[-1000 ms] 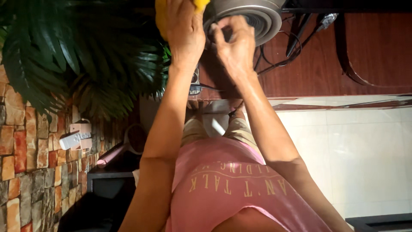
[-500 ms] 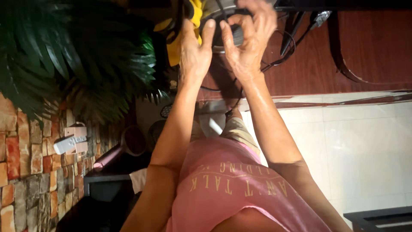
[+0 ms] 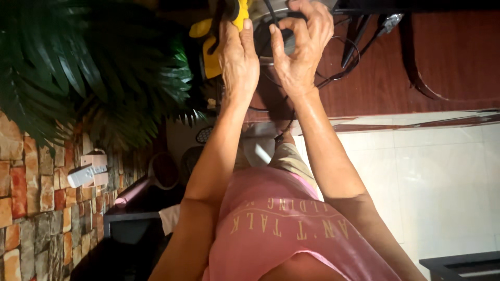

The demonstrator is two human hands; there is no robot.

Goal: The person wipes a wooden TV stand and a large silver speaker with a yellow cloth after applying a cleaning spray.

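At the top centre of the frame, a person's two bare hands work on a yellow-and-black power tool (image 3: 219, 44) that rests on a reddish-brown wooden table (image 3: 442, 62). The left hand (image 3: 237, 60) closes its grip on the tool's yellow body, thumb pressed along the casing. The right hand (image 3: 302, 47), just beside it, curls its fingers around a dark round part (image 3: 276, 36) of the tool (its exact shape is lost in shadow and behind the fingers), thumb and forefinger pinched together on it. Black cords (image 3: 344, 57) loop across the table at the upper right, next to the right hand. Both forearms reach up from the bottom of the frame, over a pink shirt (image 3: 291, 229) with pale lettering. A dark green palm plant (image 3: 94, 67) fills the upper left, touching the tool's left side. A brick wall (image 3: 31, 208) runs down the left edge, carrying a white socket (image 3: 88, 169). Pale floor tiles (image 3: 442, 187) cover the right side.
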